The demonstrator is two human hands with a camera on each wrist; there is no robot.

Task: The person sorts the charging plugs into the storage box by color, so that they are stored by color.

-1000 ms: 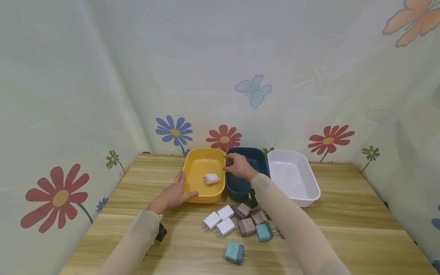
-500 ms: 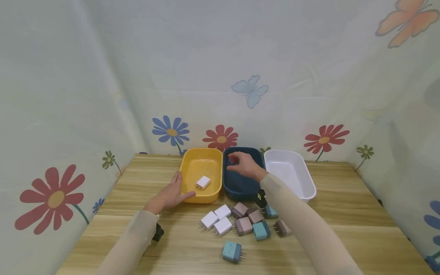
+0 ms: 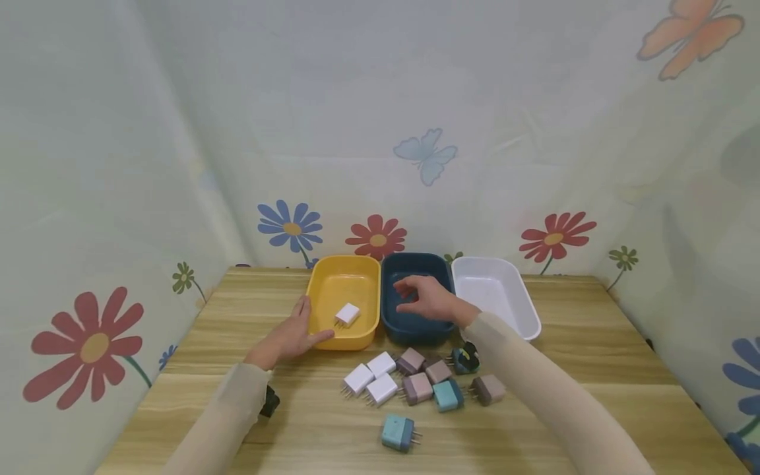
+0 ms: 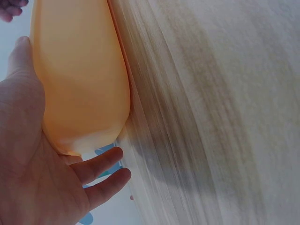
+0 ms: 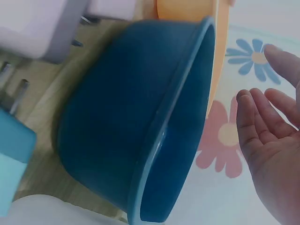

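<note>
Below, wood-grain table (image 3: 600,376) under three tubs (image 3: 418,335), pale flower-printed cloth (image 3: 332,125) behind.

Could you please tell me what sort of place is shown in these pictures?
Probably a makeshift indoor work corner: a wood-grain table bearing plug adapters and a row of bins stands before what looks like a hanging, flower-printed sheet.
</note>
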